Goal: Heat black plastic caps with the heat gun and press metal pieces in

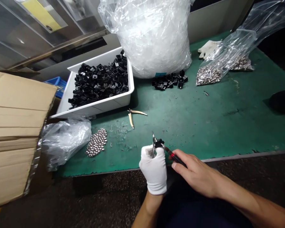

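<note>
While the gloved left hand (pixel 154 166) is closed around a small black part (pixel 159 143) and a curved, shiny metal piece (pixel 153 144), the bare right hand (pixel 195 172) grips a slim black tool with a red band (pixel 177 158), fingers wrapped on its handle and its narrow metal tip at the black part, just above the table's near edge; the glove is white, knitted and ribbed at the cuff, the table (pixel 180 122) matt green and scuffed, the tub (pixel 97 109) smooth white plastic, heaped with boxy black pieces (pixel 101 80), and the big bag (pixel 156 38) clear, crinkled and bulging
</note>
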Action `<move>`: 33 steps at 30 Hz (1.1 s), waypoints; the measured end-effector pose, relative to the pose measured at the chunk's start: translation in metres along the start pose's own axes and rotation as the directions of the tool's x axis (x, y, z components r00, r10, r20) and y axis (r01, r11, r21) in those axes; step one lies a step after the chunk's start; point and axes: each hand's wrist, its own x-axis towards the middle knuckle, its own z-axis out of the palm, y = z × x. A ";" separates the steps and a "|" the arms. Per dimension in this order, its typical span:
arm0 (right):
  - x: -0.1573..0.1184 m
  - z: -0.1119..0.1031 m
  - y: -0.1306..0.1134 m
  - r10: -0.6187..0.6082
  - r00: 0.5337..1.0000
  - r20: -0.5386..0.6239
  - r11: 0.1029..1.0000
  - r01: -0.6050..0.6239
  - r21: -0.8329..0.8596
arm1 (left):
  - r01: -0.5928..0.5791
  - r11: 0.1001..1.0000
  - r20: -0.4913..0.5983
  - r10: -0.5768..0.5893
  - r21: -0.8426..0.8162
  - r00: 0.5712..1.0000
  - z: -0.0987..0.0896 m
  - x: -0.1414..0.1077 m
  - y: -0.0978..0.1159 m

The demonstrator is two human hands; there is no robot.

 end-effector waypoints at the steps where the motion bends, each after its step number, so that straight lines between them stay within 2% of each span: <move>1: 0.001 0.000 0.001 -0.013 1.000 0.001 1.000 0.013 0.017 | 0.008 1.000 0.022 -0.007 -0.011 1.000 0.001 0.001 0.001; 5: 0.004 0.000 0.009 -0.069 0.997 -0.017 0.988 0.071 0.136 | 0.050 0.991 0.141 -0.032 -0.126 0.989 0.003 0.002 0.004; 8: 0.006 0.000 0.018 -0.089 0.993 -0.072 0.964 0.105 0.245 | 0.063 0.972 0.242 -0.007 -0.225 0.970 0.002 0.004 0.007; 10: 0.007 0.000 0.024 -0.099 0.990 -0.102 0.941 0.126 0.313 | 0.032 0.978 0.273 0.026 -0.207 0.962 0.001 0.012 0.008; 13: 0.011 -0.001 0.031 -0.121 0.984 -0.133 0.903 0.165 0.397 | -0.119 0.991 0.248 0.101 0.058 0.963 0.004 0.041 0.006; 16: 0.017 -0.002 0.036 -0.150 0.970 -0.190 0.854 0.224 0.469 | -0.305 0.889 0.221 0.239 0.343 0.946 0.012 0.081 0.008; 19: 0.021 -0.005 0.039 -0.160 0.938 -0.308 0.823 0.298 0.483 | -0.481 0.793 0.205 0.435 0.375 0.877 0.016 0.102 0.022; 21: 0.022 -0.008 0.040 -0.156 0.903 -0.400 0.822 0.343 0.454 | -0.525 0.793 0.213 0.481 0.309 0.851 0.013 0.093 0.034; 22: 0.022 -0.009 0.040 -0.155 0.884 -0.441 0.826 0.361 0.434 | -0.512 0.825 0.257 0.454 0.242 0.853 0.010 0.082 0.038; 23: 0.022 -0.011 0.040 -0.155 0.866 -0.476 0.827 0.377 0.417 | -0.470 0.870 0.370 0.393 0.145 0.842 0.007 0.068 0.041; 24: 0.022 -0.012 0.039 -0.161 0.850 -0.502 0.825 0.395 0.405 | -0.386 0.921 0.536 0.299 0.055 0.790 0.004 0.054 0.041; 25: 0.023 -0.014 0.037 -0.173 0.837 -0.519 0.818 0.416 0.397 | -0.285 0.958 0.677 0.219 -0.014 0.703 0.003 0.039 0.040; 26: 0.025 -0.015 0.035 -0.187 0.830 -0.526 0.809 0.434 0.397 | -0.210 0.975 0.714 0.201 -0.078 0.670 0.004 0.027 0.036; 27: 0.027 -0.015 0.033 -0.201 0.828 -0.524 0.797 0.449 0.403 | -0.155 0.980 0.704 0.199 -0.127 0.682 0.007 0.017 0.033; 30: 0.036 -0.012 0.024 -0.214 0.832 -0.512 0.754 0.474 0.456 | -0.051 0.979 0.589 0.161 -0.199 0.792 0.029 0.007 0.024; 31: 0.040 -0.009 0.020 -0.206 0.827 -0.523 0.741 0.481 0.469 | -0.035 0.976 0.565 0.153 -0.215 0.811 0.038 0.009 0.024; 33: 0.046 -0.006 0.014 -0.187 0.801 -0.568 0.734 0.499 0.462 | -0.017 0.967 0.561 0.163 -0.255 0.812 0.056 0.013 0.029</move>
